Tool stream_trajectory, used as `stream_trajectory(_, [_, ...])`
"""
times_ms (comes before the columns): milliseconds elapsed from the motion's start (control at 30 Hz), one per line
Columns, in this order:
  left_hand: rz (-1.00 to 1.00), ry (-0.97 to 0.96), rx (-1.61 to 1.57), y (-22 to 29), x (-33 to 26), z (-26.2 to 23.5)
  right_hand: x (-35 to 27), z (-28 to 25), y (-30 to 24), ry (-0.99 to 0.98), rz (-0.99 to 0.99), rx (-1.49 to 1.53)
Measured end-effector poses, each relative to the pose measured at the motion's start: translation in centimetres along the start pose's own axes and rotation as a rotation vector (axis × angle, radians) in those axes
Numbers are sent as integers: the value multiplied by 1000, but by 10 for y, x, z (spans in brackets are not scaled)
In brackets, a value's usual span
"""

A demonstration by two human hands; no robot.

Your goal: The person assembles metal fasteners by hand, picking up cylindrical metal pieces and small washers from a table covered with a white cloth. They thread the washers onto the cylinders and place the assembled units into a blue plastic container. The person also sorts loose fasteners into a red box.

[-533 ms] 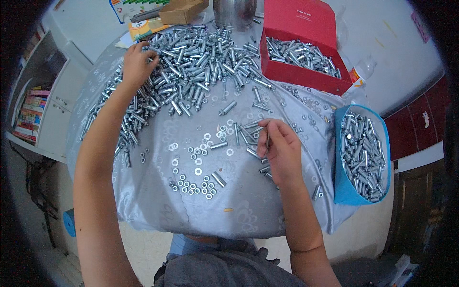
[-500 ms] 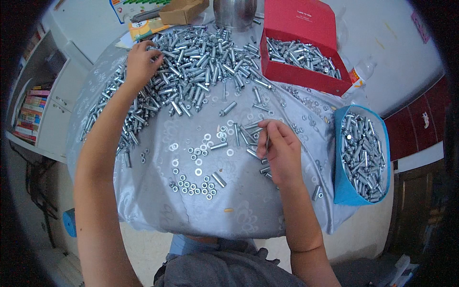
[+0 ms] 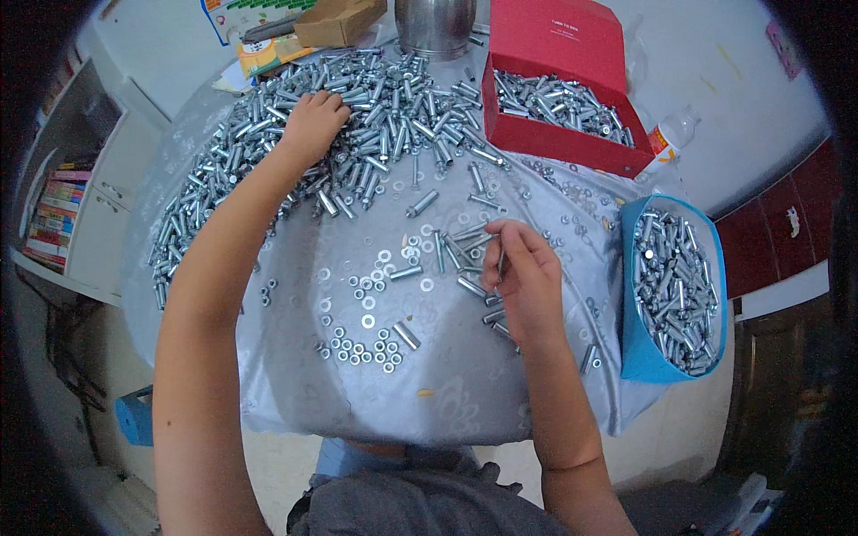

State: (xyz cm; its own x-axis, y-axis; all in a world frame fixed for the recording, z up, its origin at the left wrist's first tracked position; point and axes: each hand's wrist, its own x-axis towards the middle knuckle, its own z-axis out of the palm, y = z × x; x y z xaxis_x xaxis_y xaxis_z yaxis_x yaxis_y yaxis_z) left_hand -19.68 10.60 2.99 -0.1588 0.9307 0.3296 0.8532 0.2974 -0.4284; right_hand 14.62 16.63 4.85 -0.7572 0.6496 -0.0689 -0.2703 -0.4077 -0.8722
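Note:
A large heap of silver expansion bolts (image 3: pixel 384 116) with metal sleeves covers the far left of the table. My left hand (image 3: pixel 315 127) reaches over this heap, its fingers curled down among the bolts; whatever they grip is hidden. Right of the middle, my right hand (image 3: pixel 527 277) is closed, with a bolt partly visible between thumb and fingers. Beside its fingertips lie several loose bolts (image 3: pixel 454 253). Several hex nuts (image 3: pixel 358 348) form a cluster nearer to me, next to a loose sleeve (image 3: pixel 407 336). Flat washers (image 3: pixel 368 322) lie scattered around them.
A red box (image 3: pixel 572 147) full of bolts stands open at the back right. Close to the right edge is a blue fabric bin (image 3: pixel 636 348), also filled with bolts. A metal pot (image 3: pixel 435 27), a cardboard box (image 3: pixel 340 22) and a plastic bottle (image 3: pixel 677 134) stand farther back.
My left hand has moved right across the heap, from its left part toward its middle, and its fingers now point down into the bolts. The right hand has stayed nearly in place.

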Motion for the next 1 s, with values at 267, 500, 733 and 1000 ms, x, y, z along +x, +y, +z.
stream_trajectory(267, [-166,-136,-100,1,1,-4,3,-2,1,-5,19,-24])
stream_trajectory(500, [-276,-259,-185,3,4,-5,1,-1,-3,-27,-8,-2])
stream_trajectory(733, [-514,49,-837,-14,15,14,-2,1,-4,-25,-13,10])
stream_trajectory(1000, [-456,-249,-593,21,22,-6,-1,-4,-3,-28,-13,18])
